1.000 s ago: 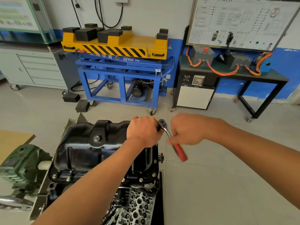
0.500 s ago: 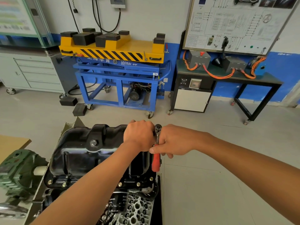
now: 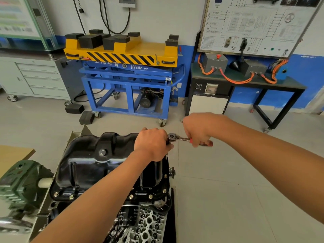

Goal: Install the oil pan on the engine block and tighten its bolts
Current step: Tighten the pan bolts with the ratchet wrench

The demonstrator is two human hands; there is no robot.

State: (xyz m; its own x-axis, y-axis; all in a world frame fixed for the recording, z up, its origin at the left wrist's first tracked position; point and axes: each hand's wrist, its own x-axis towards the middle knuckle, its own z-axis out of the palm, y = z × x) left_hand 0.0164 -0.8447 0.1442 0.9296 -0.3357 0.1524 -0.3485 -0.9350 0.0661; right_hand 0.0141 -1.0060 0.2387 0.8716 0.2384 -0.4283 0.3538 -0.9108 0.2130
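A glossy black oil pan (image 3: pixel 91 165) sits on the engine block (image 3: pixel 147 223), with bolts (image 3: pixel 150 196) showing along its near flange. At the pan's far right corner stands a ratchet wrench (image 3: pixel 177 137) with a red handle. My left hand (image 3: pixel 152 143) curls around the ratchet's head and hides the socket and bolt below it. My right hand (image 3: pixel 199 128) grips the red handle, which points right, away from the pan.
A green engine stand gearbox (image 3: pixel 19 183) sits at the left. Beyond the engine are a blue and yellow lift cart (image 3: pixel 126 72), a grey drawer cabinet (image 3: pixel 35 76) and a black bench with orange cables (image 3: pixel 245 79). Grey tiled floor (image 3: pixel 228 190) lies to the right.
My right hand has swung the ratchet handle from pointing toward me round to the right. My left hand has stayed on the ratchet head. The camera has shifted slightly.
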